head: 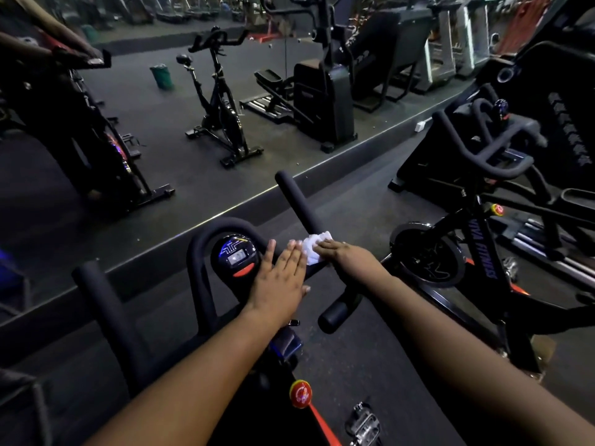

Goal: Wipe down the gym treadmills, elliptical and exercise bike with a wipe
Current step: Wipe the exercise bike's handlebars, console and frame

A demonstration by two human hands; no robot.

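Right hand (pixel 346 254) has a white wipe (pixel 314 249) pressed onto the bike's (pixel 206 252) right handlebar (pixel 297 204), fingers curled down over it, about where the bar meets the centre loop. Left hand (pixel 280 278) lies flat just beside it, fingers straight and together, palm down next to the round console (pixel 236 255), fingertips touching the wipe's edge. A red knob (pixel 301 394) sits lower on the frame, with a pedal (pixel 362 424) below. Second bike (pixel 476 239) stands off to the right, and a wall mirror (pixel 193 91) ahead shows more machines.
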